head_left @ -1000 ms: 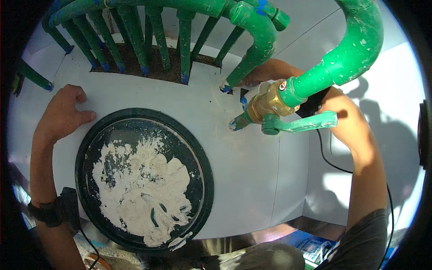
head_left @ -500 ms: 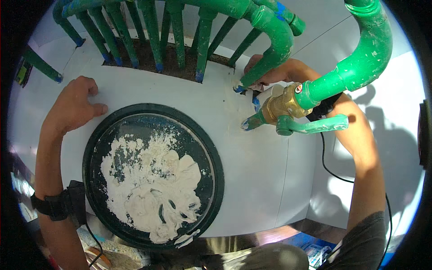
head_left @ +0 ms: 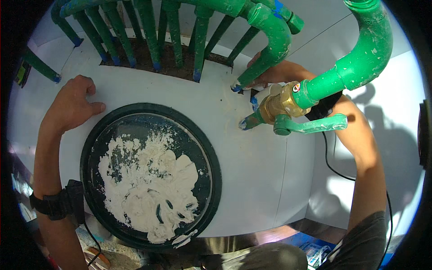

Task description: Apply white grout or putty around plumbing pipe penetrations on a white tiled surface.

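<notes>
My left hand (head_left: pixel 72 104) rests on the white panel (head_left: pixel 252 180) beside the tray, palm down, with curled fingers, the thumb held apart and nothing in it. Close by lies a round dark tray (head_left: pixel 218 180) spread with white paste (head_left: pixel 153 193), wet and smeared at the near side, powdery at the far side. My right hand (head_left: pixel 270 75) reaches behind the bent green pipe (head_left: pixel 272 38), at the pipe's foot where it meets the panel. The pipe and a brass valve (head_left: pixel 280 104) hide most of its fingers. White paste sits around that foot.
A row of green pipes (head_left: pixel 173 27) rises through a rough cutout (head_left: pixel 180 60) at the back. The valve's green lever (head_left: pixel 315 124) and a thick pipe (head_left: pixel 366 58) stand in front of my right forearm. Black cables hang by both arms. A metal edge (head_left: pixel 252 238) borders the near side.
The view has shifted slightly. My right hand's fingers have moved a little at the pipe's foot and show less. My left hand stays in place.
</notes>
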Motion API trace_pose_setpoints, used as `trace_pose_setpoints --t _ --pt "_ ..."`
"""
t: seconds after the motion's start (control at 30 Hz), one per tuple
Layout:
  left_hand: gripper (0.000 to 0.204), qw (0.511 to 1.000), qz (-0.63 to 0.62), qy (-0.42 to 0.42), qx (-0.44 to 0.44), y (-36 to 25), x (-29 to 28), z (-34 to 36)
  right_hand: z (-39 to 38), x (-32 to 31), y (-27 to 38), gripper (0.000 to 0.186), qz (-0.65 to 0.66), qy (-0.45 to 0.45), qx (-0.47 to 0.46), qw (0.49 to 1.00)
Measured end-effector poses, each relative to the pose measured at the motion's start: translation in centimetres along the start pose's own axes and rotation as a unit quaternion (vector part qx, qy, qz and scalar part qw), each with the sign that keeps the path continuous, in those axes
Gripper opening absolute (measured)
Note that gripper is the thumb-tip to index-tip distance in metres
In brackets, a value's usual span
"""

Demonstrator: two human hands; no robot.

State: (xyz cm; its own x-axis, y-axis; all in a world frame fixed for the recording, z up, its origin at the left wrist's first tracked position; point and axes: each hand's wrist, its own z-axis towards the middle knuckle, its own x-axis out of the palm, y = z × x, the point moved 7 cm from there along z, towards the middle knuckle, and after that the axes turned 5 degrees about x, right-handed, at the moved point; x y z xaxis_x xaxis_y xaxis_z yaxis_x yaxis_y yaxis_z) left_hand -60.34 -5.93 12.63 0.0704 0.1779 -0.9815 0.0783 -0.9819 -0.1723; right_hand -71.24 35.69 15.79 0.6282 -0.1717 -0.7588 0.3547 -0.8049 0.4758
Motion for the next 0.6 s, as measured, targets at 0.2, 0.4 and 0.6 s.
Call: trace_pose_setpoints --t 0.2,0.4,0.6 --pt "0.042 1.000 0.010 0.004 0.010 -0.9 0.0 0.5 -1.8 -0.1 0.1 0.023 0.018 -0.017 0.014 1.000" --pt "0.042 1.000 0.017 0.021 -0.003 -0.7 0.2 0.5 -2.7 0.2 1.0 0.025 0.030 -0.026 0.024 0.999" --pt "0.040 1.000 0.009 -0.014 -0.008 -0.6 0.0 0.0 -4.0 -0.3 1.4 0.026 0.045 -0.037 0.032 0.998"
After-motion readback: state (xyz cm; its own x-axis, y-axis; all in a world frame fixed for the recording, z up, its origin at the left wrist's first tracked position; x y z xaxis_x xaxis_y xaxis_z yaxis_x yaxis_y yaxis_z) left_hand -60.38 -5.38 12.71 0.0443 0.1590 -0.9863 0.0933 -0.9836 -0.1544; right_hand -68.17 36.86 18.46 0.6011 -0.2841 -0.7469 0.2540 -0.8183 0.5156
